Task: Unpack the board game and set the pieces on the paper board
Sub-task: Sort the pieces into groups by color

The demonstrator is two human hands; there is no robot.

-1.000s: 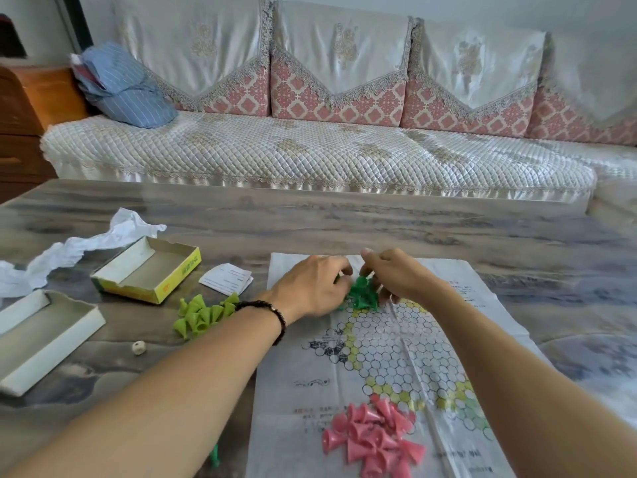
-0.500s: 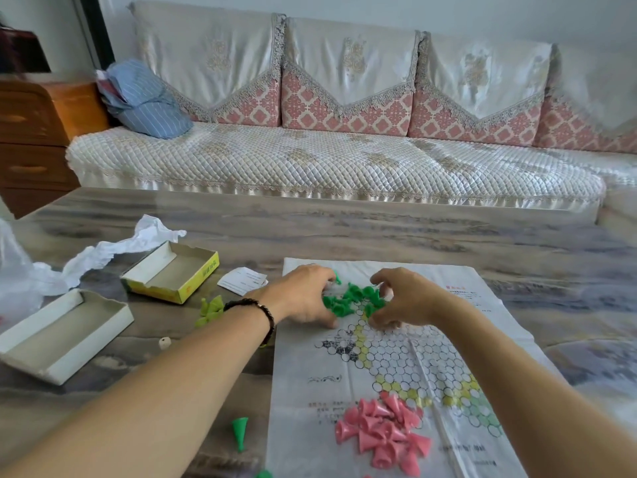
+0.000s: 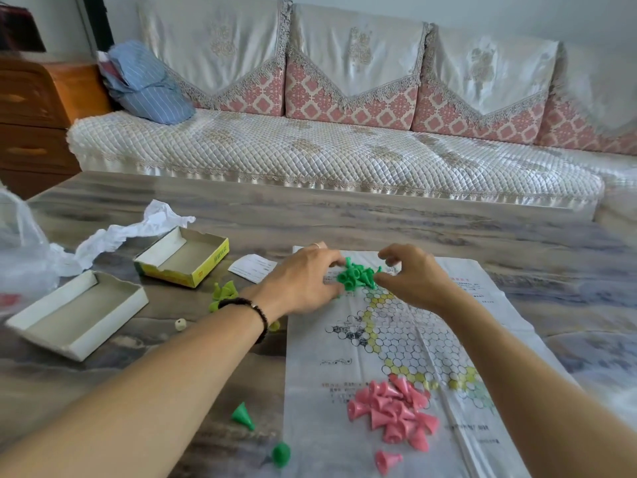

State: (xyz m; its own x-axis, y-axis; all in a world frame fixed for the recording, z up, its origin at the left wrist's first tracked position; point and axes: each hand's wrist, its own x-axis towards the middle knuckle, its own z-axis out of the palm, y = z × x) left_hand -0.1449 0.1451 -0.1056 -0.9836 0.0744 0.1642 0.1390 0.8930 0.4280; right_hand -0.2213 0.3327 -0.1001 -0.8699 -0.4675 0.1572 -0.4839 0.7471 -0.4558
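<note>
- The green cones [image 3: 356, 277] sit in a heap at the far end of the board [image 3: 348, 453].
- The left hand [image 3: 303, 284] and right hand [image 3: 412, 281] curl loosely round the heap; I cannot tell if either pinches one.
- They look light and tippy, so pinch each by its thin top.

1. The paper board [image 3: 406, 343] carries small printed lines in red and black along its left and right margins; the characters are too small and blurred to read.
2. The yellow box half [image 3: 182, 258] has dark print on its yellow side wall, near the right corner; it cannot be made out.
3. The small white slip [image 3: 253, 268] beside that box shows faint lines of print, also illegible.
4. No brand, number or sign can be read anywhere else.
</note>
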